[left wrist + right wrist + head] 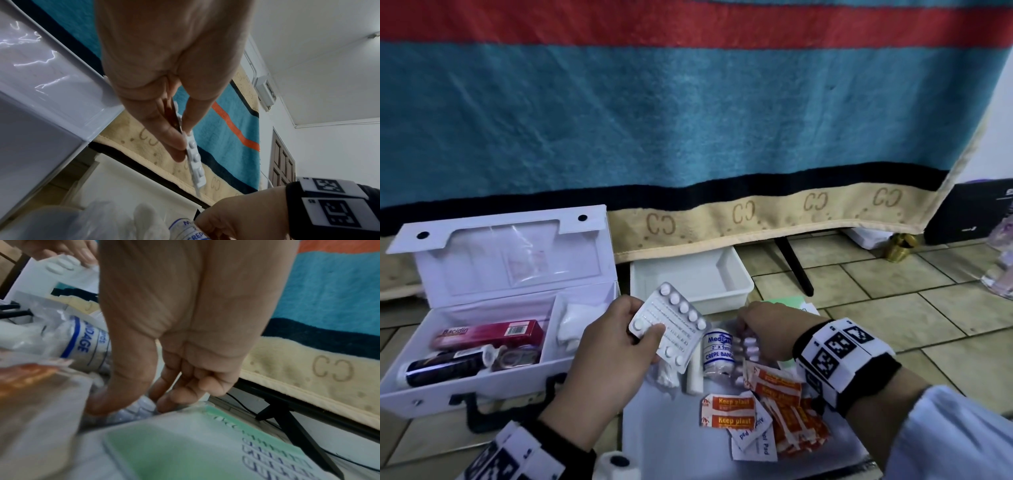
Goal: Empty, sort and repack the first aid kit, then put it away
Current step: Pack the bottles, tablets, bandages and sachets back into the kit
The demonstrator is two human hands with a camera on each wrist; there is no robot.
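The white first aid kit (421,387) stands open on the left. It holds a pink Bacidin box (486,334), a black tube (445,368) and white gauze (570,325). My left hand (643,325) pinches a blister pack of round white tablets (674,318), lifted above the pile and seen edge-on as the same tablet pack (195,159) in the left wrist view. My right hand (743,329) reaches down beside a crepe bandage roll (719,349). Its thumb and fingers (164,402) pinch a strip of oblong pills (133,412) lying on the white sheet (674,438).
Orange plasters (780,387) and alcohol pads (753,442) lie on the sheet in front of me. An empty white tray (688,274) sits behind the pile. A striped blanket (688,120) hangs at the back, with a black stand leg (794,267) beneath. A green-printed packet (185,451) lies under my right wrist.
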